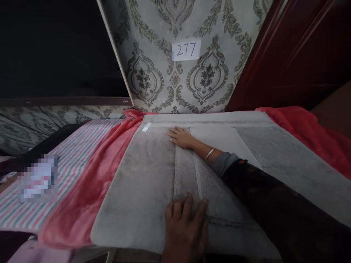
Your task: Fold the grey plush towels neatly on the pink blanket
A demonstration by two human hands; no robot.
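Note:
A large grey plush mat [137, 175] lies flat in front of me, with a small white tag [147, 127] near its far left corner. Along its middle runs a grey fleecy strip [185, 170], which looks like a fold or a layered piece; I cannot tell which. My right hand [180, 137] rests flat at the strip's far end, fingers stretched to the left, a bracelet on the wrist. At the strip's near end, my left hand [186, 224] touches the surface with its fingers apart. Neither hand visibly grips anything. A smooth pale panel [216, 140] shows beside my right hand.
Red plush cloth [106, 164] sticks out from under the mat on both sides. Striped fabric [74, 149] with a blurred-out item [38, 179] lies at left. Behind are a dark screen [60, 47], patterned wallpaper with a paper marked 277 [186, 49], and dark red wood [296, 47].

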